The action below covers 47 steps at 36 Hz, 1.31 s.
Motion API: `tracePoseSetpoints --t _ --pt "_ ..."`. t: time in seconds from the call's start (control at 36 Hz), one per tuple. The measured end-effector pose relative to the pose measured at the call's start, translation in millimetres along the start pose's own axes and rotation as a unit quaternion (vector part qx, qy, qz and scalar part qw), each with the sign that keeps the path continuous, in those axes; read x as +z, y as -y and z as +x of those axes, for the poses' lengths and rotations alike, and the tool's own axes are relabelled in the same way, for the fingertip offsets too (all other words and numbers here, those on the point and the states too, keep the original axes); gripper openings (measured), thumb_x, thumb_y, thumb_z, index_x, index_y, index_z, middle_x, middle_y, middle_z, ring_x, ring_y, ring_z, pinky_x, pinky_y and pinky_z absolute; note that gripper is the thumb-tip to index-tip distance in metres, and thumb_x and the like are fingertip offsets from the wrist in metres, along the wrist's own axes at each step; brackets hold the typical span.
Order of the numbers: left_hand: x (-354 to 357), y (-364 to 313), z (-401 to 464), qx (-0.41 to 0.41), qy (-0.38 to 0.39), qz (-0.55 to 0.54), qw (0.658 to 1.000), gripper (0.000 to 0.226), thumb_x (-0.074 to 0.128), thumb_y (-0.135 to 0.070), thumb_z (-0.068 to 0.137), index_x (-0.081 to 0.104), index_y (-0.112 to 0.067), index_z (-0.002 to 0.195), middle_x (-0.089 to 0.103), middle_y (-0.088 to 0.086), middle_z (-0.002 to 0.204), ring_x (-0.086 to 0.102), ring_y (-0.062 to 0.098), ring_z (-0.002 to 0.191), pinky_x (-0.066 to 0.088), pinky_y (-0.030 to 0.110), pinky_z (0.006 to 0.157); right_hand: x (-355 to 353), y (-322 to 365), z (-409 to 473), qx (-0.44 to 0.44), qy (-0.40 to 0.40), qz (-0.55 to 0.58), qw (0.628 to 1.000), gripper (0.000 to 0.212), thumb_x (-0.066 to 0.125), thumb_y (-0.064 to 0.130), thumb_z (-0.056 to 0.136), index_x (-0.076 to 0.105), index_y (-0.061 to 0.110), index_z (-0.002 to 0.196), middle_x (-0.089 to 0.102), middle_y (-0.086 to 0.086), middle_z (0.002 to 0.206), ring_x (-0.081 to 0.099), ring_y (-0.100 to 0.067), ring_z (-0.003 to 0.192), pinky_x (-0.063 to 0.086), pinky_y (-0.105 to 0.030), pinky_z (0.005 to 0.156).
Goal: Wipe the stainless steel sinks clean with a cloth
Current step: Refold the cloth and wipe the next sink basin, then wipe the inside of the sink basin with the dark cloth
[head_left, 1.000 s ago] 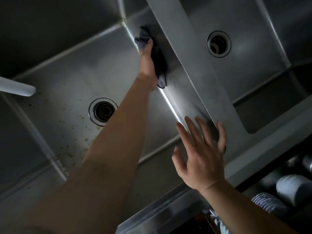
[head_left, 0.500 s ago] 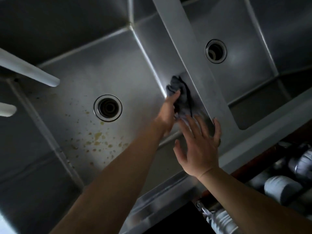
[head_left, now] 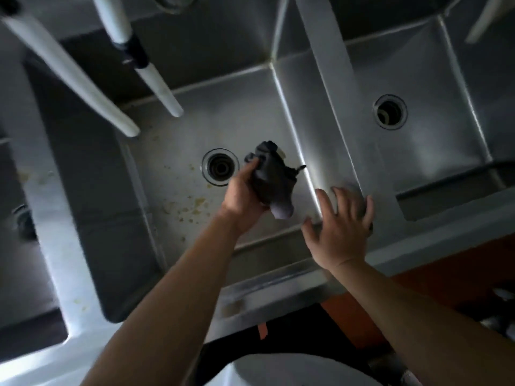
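A dark, bunched cloth (head_left: 271,181) hangs over the stained middle sink (head_left: 178,162), right of its drain (head_left: 220,167).

Bare forearms, seemingly no sleeves

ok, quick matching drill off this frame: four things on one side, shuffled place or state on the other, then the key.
Things
1. dark cloth
2. right hand
3. yellowish specks
4. right basin drain

Places or states
A. fingers spread, resting at the divider's near end
B. bunched in the left hand's grip, over the middle basin
C. on the middle basin floor, near side of its drain
D. in the basin right of the divider

Pairs: 1-B, 2-A, 3-C, 4-D
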<state>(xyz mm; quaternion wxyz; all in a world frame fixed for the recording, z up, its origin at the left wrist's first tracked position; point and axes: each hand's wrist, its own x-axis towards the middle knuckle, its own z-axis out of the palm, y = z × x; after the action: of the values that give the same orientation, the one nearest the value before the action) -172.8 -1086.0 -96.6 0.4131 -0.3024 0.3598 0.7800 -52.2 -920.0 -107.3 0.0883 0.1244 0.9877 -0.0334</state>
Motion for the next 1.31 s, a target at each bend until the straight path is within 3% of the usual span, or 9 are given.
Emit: tracePoseSetpoints --t 0.31,0.44,0.58,0.67,0.78,0.89,1.03,1.14,1.31 --pt "-15.5 -29.7 -126.8 0.113 -0.099 0.161 0.975 0.075 0.063 -0.017 0.066 0.048 -0.008 0.139 0.06 0.025 0.13 0.058 0.04 0.118 0.053 0.051 0.09 -32.3 2.2 0.2 0.006 0.055 0.145 0.988 0.064 0.054 0.051 0.082 0.047 0.023 0.139 0.043 -0.009 0.148 0.037 -0.028 0.139 0.009 -0.062 0.117" --pt "0.1 -38.2 -170.6 0.132 -0.065 0.283 0.948 0.067 0.053 -0.012 0.063 0.054 -0.02 0.129 0.061 0.022 0.121 0.057 0.039 0.113 0.044 0.059 0.1 -102.7 20.8 26.1 -0.134 0.209 0.47 0.847 0.082 0.079 0.037 0.079 0.032 0.044 0.146 0.03 0.023 0.146 0.032 -0.007 0.14 0.03 -0.03 0.111" --pt "14.8 -41.3 -195.8 0.155 -0.03 0.332 0.93 0.044 0.051 -0.011 0.066 0.069 -0.02 0.105 0.063 0.012 0.097 0.058 0.029 0.096 0.048 0.043 0.086 -168.7 57.7 47.8 -0.269 0.35 0.435 0.785 0.103 0.089 0.031 0.066 0.03 0.046 0.148 0.038 0.013 0.15 0.031 -0.002 0.138 0.026 -0.011 0.107" --pt "24.3 -42.3 -206.8 0.21 -0.057 0.338 0.916 0.036 0.054 -0.006 0.066 0.077 -0.023 0.089 0.069 0.004 0.088 0.064 0.021 0.089 0.052 0.032 0.079 -191.9 72.2 53.8 -0.306 0.319 0.448 0.777 0.047 0.083 0.008 0.075 0.068 0.016 0.118 0.072 0.004 0.114 0.064 -0.01 0.11 0.047 -0.023 0.101" --pt "31.0 -42.0 -222.0 0.342 -0.105 0.289 0.888 0.05 0.06 -0.003 0.072 0.059 -0.019 0.119 0.07 0.007 0.103 0.067 0.018 0.093 0.054 0.029 0.081 -207.6 70.9 50.6 -0.292 0.226 0.478 0.797 0.015 0.079 0.007 0.08 0.076 0.018 0.09 0.075 0.016 0.081 0.068 0.004 0.08 0.05 -0.018 0.075" --pt "39.8 -30.6 -237.6 0.409 -0.111 0.381 0.822 0.076 0.084 -0.014 0.072 0.045 -0.028 0.135 0.059 0.006 0.13 0.059 0.017 0.121 0.054 0.036 0.094 -224.4 61.7 40.8 -0.296 0.169 0.482 0.807 0.02 0.076 0.007 0.083 0.076 0.011 0.102 0.076 0.001 0.099 0.071 -0.013 0.097 0.054 -0.039 0.095" --pt "66.9 -16.6 -242.6 0.501 -0.142 0.408 0.75 0.055 0.081 -0.007 0.078 0.055 -0.021 0.124 0.067 -0.001 0.115 0.066 0.014 0.108 0.057 0.034 0.092 -251.4 49.6 28.6 -0.339 0.123 0.482 0.798 0.021 0.076 0.006 0.082 0.075 0.011 0.103 0.076 -0.001 0.1 0.071 -0.016 0.099 0.055 -0.042 0.095" --pt "80.5 -25.2 -252.4 0.565 -0.133 0.446 0.682 0.046 0.076 -0.003 0.079 0.057 -0.028 0.112 0.066 -0.013 0.106 0.065 0.015 0.103 0.057 0.037 0.088 -274.4 41.4 21.2 -0.337 0.067 0.54 0.768 0.035 0.078 0.0 0.078 0.068 0.025 0.1 0.071 0.008 0.096 0.067 -0.005 0.092 0.053 -0.021 0.085" --pt "94.4 -48.8 -279.6 0.622 -0.075 0.491 0.606 0.06 0.067 0.008 0.076 0.055 -0.031 0.12 0.06 -0.008 0.115 0.06 0.013 0.108 0.048 0.027 0.092 -300.7 45.0 2.7 -0.358 0.027 0.573 0.736 0.026 0.079 0.01 0.075 0.069 0.023 0.095 0.07 0.01 0.093 0.066 -0.007 0.092 0.05 -0.024 0.086"
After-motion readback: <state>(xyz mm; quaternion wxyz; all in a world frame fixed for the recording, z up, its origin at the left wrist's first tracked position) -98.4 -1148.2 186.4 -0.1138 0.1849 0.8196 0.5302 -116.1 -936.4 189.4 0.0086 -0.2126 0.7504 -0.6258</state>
